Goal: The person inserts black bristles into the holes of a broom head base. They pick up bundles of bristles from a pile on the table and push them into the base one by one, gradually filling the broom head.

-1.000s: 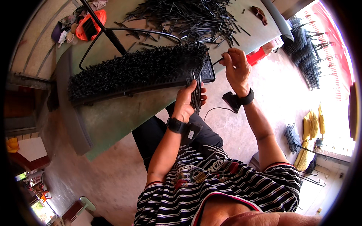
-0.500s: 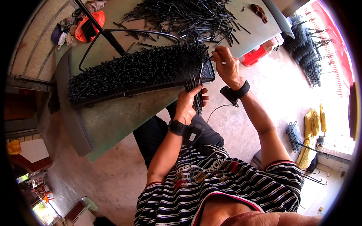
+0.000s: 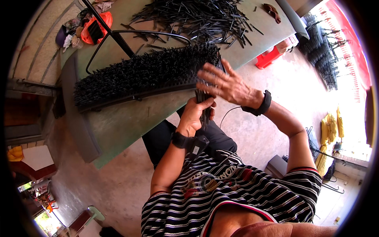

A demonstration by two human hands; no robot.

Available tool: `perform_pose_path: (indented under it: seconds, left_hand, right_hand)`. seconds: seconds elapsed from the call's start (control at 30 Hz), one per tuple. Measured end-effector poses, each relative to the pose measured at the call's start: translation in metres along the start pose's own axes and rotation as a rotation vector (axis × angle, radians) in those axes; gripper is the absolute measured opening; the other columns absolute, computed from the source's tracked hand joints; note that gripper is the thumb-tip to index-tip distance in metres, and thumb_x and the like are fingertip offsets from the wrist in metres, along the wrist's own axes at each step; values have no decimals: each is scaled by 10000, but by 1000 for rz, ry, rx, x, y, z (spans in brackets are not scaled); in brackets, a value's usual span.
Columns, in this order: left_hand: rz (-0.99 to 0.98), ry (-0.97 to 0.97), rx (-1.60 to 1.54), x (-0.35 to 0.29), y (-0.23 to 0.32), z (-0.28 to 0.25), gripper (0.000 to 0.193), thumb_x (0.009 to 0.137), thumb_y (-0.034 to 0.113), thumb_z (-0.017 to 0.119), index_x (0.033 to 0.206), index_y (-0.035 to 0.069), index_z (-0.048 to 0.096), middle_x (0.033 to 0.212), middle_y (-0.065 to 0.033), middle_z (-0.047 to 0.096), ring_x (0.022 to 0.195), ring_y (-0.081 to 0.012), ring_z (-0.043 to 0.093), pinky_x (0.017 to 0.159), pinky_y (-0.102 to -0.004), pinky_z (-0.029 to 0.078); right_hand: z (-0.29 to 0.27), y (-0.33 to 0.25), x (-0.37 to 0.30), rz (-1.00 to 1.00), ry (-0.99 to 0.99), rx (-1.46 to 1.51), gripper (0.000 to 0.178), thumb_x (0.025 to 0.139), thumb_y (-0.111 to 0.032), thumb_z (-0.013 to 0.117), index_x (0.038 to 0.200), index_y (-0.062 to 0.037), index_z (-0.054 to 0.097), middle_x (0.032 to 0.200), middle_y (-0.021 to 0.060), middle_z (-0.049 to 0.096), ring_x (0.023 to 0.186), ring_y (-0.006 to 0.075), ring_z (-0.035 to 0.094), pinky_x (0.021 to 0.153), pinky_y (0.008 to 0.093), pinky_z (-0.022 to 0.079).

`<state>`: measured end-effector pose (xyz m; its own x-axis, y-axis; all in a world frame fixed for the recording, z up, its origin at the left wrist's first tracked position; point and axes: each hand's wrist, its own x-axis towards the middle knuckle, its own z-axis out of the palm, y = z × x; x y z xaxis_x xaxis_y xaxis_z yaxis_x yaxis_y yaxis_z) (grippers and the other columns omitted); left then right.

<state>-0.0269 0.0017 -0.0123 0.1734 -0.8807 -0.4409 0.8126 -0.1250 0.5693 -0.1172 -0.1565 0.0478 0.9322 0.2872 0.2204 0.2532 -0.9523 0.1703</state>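
Observation:
My left hand [image 3: 194,113] is closed round a bundle of thin black plastic strips [image 3: 205,117] in front of a long black perforated frame. Dense upright black strips [image 3: 146,71] fill most of that frame [image 3: 158,93], which lies across the table. Over the bundle's upper end and the frame's right end, my right hand [image 3: 226,83] is spread with its back showing and its fingers stretched out. No strip shows in it. The right hand hides the frame's right end and the top of the bundle.
A loose pile of black strips [image 3: 197,19] covers the far part of the greenish table [image 3: 122,130]. A bent black metal rod stand [image 3: 118,41] rises behind the frame. An orange bag [image 3: 103,21] sits far left, a red stool [image 3: 268,58] beyond the table's right edge.
My right hand has opened from a pinch beside the frame's right end and moved left and down over the bundle. The left hand still grips the strips, slightly lower.

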Motion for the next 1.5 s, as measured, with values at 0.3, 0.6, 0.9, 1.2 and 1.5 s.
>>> perform_pose_path:
  seconds: [0.3,0.6,0.9,1.2,1.5]
  left_hand:
    - [-189,-176,89,-22,-18,20,99,818,26,572,881,-51,570,779,-137,618,610,-198,607,510,-296,501]
    - [-297,-411,-449,-36,-8,-2,671,913,511,375,1170,-104,451,1096,-254,563,1025,-358,571,856,-423,506]
    - [170,309,2,-51,-2,-36,592,845,467,568,1190,-7,487,907,-127,630,736,-248,645,616,-336,552]
    - [256,105,-273,-40,16,-39,290,825,118,636,1081,14,547,916,-133,631,854,-270,638,602,-346,548]
    - [550,328,-412,-34,31,-31,171,863,86,589,1023,34,559,783,-83,600,707,-247,631,650,-379,540]
  right_hand:
    - [6,-14,-14,-441,113,147,248,680,-254,587,801,-45,529,756,65,510,778,230,564,804,388,460]
    - [17,-15,-28,-122,2,567,173,714,-78,560,849,-11,476,691,96,480,648,251,544,543,339,441]
    - [13,-67,16,690,-304,1667,236,886,-222,562,823,4,579,571,37,558,474,100,526,454,243,417]
    - [28,-95,59,987,-255,2258,218,867,-174,614,963,-12,505,719,93,587,512,169,598,434,277,514]
    - [44,-109,34,1463,60,2439,433,927,-451,430,969,-29,518,804,120,605,751,216,625,612,307,531]
